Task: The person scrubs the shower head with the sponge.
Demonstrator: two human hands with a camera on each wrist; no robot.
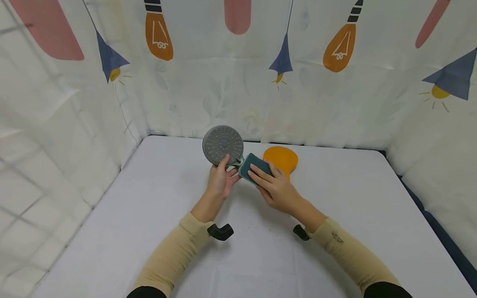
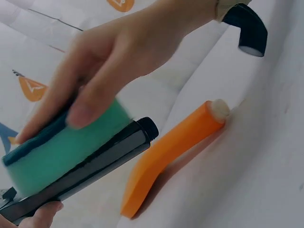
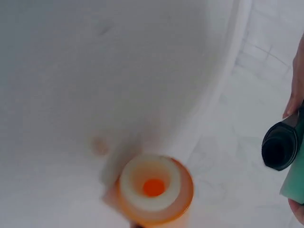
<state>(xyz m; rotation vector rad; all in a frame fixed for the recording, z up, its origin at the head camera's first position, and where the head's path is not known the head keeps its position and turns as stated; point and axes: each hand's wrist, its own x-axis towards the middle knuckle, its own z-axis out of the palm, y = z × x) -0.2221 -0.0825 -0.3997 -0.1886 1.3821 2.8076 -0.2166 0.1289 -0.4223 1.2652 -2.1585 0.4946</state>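
Observation:
A grey shower head (image 1: 222, 142) is held up over the table, its nozzle face toward the head camera. My left hand (image 1: 220, 182) grips it at the neck, thumb near the edge of the face. In my right hand (image 1: 277, 190) is a sponge (image 1: 251, 162) with a dark teal top and a green body. The left wrist view has the sponge (image 2: 71, 154) lying along the shower head's dark handle (image 2: 102, 171), fingers over its top and thumb on its side. The handle's threaded end (image 3: 279, 148) shows in the right wrist view.
An orange shower head (image 1: 281, 157) lies on the white table (image 1: 238, 265) behind my right hand. Its handle end (image 3: 151, 187) has a pale ring around an opening. Printed cloth (image 1: 231, 82) hangs behind the table and along the sides.

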